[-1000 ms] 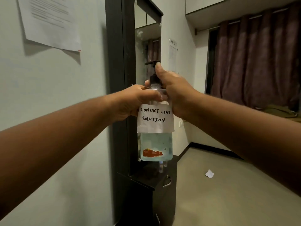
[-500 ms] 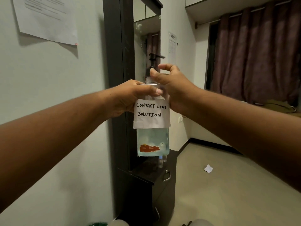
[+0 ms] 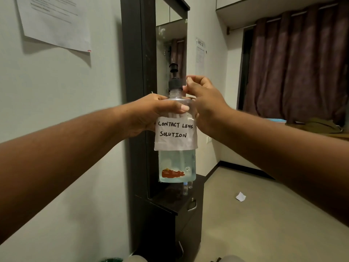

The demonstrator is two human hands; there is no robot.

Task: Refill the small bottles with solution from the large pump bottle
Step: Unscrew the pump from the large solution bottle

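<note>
I hold the large clear pump bottle (image 3: pixel 177 163) up in the air, upright, in front of the mirror. It carries a white paper label reading "CONTACT LENS SOLUTION" and is partly full of clear liquid. My left hand (image 3: pixel 151 114) grips its shoulder. My right hand (image 3: pixel 203 103) pinches the black pump collar (image 3: pixel 175 84) from the right, fingers curled. The pump head (image 3: pixel 173 66) stands raised above the collar. Two small bottles (image 3: pixel 186 189) stand on the dark cabinet top below, mostly hidden behind the big bottle.
A tall dark-framed mirror (image 3: pixel 170 44) rises over a dark cabinet (image 3: pixel 179 220) with metal handles. Papers hang on the left wall (image 3: pixel 54 21). Maroon curtains (image 3: pixel 294 69) cover the far right. A crumpled paper scrap (image 3: pixel 240 196) lies on the floor.
My right hand dropped from the top of the pump head to the collar. The pump head has turned, its spout no longer pointing sideways. The bottle stayed in my left hand.
</note>
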